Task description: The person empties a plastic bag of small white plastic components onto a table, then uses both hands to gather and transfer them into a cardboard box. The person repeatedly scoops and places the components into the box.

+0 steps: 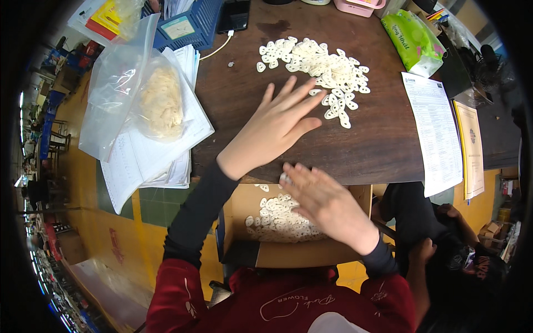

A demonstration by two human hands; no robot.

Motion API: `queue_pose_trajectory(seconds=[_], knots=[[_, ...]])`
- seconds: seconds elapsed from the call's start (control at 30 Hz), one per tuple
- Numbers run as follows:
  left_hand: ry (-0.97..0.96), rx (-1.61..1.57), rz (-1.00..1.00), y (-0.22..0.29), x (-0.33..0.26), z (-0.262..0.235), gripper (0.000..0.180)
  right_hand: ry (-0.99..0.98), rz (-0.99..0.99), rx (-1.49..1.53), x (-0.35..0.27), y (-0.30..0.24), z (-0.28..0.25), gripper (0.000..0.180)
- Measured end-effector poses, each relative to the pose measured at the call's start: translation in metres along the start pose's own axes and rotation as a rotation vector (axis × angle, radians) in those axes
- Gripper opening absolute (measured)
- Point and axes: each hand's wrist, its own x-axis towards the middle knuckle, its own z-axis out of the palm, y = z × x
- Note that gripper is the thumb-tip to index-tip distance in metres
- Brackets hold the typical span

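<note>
My left hand (271, 129) is flat over the dark wooden table (366, 150), fingers spread, its fingertips beside a pile of small cream-white oval pieces with holes (327, 65). Over the table's near edge, my right hand (328, 206) stretches out its fingers, slightly blurred. A white piece (285, 178) shows at its fingertips; whether it is touched or falling I cannot tell. Below that edge, an open cardboard box (305, 255) holds many more of these pieces (280, 218). The right hand partly covers them.
Left on the table, a clear plastic bag (161, 105) with cream contents lies on stacked papers (141, 161). Behind are a blue basket (189, 28) and a phone (234, 15). A green tissue pack (411, 41) and printed sheet (433, 127) lie right. Another person (449, 250) sits close at right.
</note>
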Motion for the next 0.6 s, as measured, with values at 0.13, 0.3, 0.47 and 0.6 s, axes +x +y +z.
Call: queue_pose_trajectory(seconds=[0.13,0.3,0.47,0.6], knots=[[-0.081,0.208,0.152,-0.006,0.03,0.027,0.058,-0.108,-0.004,0.236,-0.034,-0.015,-0.007,0.06],[-0.123,0.265,0.181,-0.001,0.0,0.025,0.064,0.061,0.106,0.236,-0.051,-0.001,-0.03,0.054],[-0.125,0.289,0.063,0.006,-0.04,0.005,0.067,0.221,0.217,0.019,-0.025,0.032,-0.043,0.057],[-0.124,0.237,-0.027,0.009,-0.053,-0.002,0.068,0.25,0.255,-0.179,0.011,0.048,-0.029,0.057]])
